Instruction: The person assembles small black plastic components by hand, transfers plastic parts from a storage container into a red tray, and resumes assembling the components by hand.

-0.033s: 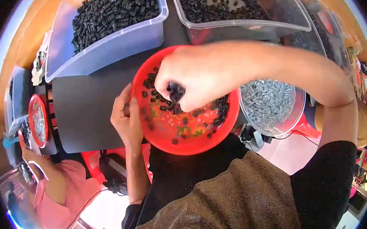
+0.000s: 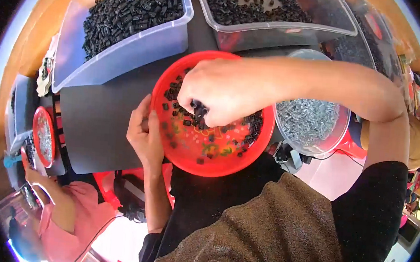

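A round red plastic basin point(image 2: 188, 167) rests at the table's edge against my body, with small black plastic pieces point(image 2: 254, 129) scattered over its patterned bottom. My left hand point(image 2: 144, 133) grips the basin's left rim, thumb inside and fingers outside. Over the basin, my right hand point(image 2: 217, 90) is curled into a loose fist. Dark plastic pieces point(image 2: 199, 110) show in the gap between its thumb and fingers; how many it holds is hidden.
Behind stand a bluish clear bin point(image 2: 123, 52) heaped with black pieces and another clear bin point(image 2: 285, 27) of black parts. At right is a round tub point(image 2: 345, 122) of clear pieces. Co-workers sit left, near a smaller red basin point(image 2: 51, 156), and right.
My right forearm has dropped slightly nearer to me, and the fist has shifted a little over the basin. My left hand stays on the rim.
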`<state>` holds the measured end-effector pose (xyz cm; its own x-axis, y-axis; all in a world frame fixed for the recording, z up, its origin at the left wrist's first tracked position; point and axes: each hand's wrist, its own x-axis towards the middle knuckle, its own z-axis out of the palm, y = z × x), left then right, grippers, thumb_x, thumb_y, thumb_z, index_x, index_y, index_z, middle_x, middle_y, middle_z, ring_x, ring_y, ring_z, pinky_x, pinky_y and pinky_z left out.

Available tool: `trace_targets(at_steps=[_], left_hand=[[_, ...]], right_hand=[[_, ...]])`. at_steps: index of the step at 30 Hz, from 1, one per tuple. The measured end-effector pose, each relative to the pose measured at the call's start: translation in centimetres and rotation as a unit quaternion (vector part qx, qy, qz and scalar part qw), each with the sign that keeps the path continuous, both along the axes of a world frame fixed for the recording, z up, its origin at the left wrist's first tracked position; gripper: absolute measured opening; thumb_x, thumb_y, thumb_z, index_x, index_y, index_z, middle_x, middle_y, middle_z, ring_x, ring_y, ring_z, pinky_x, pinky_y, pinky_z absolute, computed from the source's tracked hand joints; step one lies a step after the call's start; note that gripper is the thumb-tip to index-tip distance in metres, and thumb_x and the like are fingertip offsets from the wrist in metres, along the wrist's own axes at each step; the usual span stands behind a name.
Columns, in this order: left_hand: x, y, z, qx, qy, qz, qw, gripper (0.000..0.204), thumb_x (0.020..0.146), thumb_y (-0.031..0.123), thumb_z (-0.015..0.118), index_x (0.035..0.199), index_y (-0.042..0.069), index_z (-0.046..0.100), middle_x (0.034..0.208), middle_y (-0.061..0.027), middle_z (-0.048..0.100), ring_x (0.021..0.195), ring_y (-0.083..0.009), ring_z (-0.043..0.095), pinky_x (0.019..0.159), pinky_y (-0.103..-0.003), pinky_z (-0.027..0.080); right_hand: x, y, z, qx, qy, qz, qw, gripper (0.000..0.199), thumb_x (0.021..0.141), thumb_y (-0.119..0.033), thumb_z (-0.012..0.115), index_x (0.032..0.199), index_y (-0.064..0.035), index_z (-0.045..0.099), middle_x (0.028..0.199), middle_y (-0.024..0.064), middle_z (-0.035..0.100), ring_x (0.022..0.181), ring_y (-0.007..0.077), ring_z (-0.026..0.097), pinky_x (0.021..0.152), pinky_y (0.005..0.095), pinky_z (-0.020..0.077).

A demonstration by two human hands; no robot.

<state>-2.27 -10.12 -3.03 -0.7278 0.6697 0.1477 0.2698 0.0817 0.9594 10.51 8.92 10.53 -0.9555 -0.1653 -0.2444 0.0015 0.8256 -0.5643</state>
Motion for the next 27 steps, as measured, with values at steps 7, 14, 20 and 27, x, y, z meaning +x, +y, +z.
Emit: trace_targets(at_steps=[7,14,20,27], left_hand=[[0.2,-0.1,0.3,0.001,0.021,-0.006,1.000,0.031,0.094,-0.001,0.053,0.123,-0.002,0.063,0.100,-0.0048,0.062,0.080,-0.0067,0.060,0.067,-0.020,0.048],[0.2,-0.2,0.0,0.003,-0.006,0.002,1.000,0.032,0.093,-0.003,0.053,0.123,0.000,0.063,0.096,-0.0016,0.058,0.071,-0.0020,0.054,0.061,-0.018,0.042],[0.1,-0.3,0.0,-0.011,-0.001,-0.001,1.000,0.032,0.092,-0.004,0.053,0.122,-0.001,0.064,0.096,-0.0017,0.057,0.066,-0.0002,0.049,0.058,-0.016,0.038],[0.4,0.1,0.4,0.000,-0.001,0.005,1.000,0.032,0.092,-0.004,0.053,0.123,-0.002,0.063,0.096,-0.0018,0.057,0.074,-0.0031,0.053,0.065,-0.017,0.042]], right_hand=[[1.3,-1.1,-0.7,-0.030,0.086,-0.003,0.996,0.054,0.073,-0.036,0.078,0.113,-0.0018,0.066,0.110,0.0237,0.059,0.105,0.0390,0.060,0.089,0.0469,0.0503],[1.6,4.8,6.7,-0.222,-0.001,-0.165,0.961,0.035,0.082,-0.036,0.073,0.089,-0.0016,0.072,0.072,0.0077,0.066,0.056,0.0130,0.062,0.053,0.0272,0.0519],[-1.1,16.0,3.2,-0.008,-0.058,-0.396,0.916,0.039,0.085,-0.036,0.069,0.114,-0.0094,0.067,0.090,0.0023,0.070,0.079,0.0101,0.064,0.067,0.0283,0.0515],[-4.3,19.3,-4.9,0.020,-0.194,-0.212,0.958,0.062,0.082,-0.048,0.071,0.134,-0.0167,0.056,0.129,0.0071,0.060,0.111,0.0216,0.056,0.074,0.0395,0.0516]])
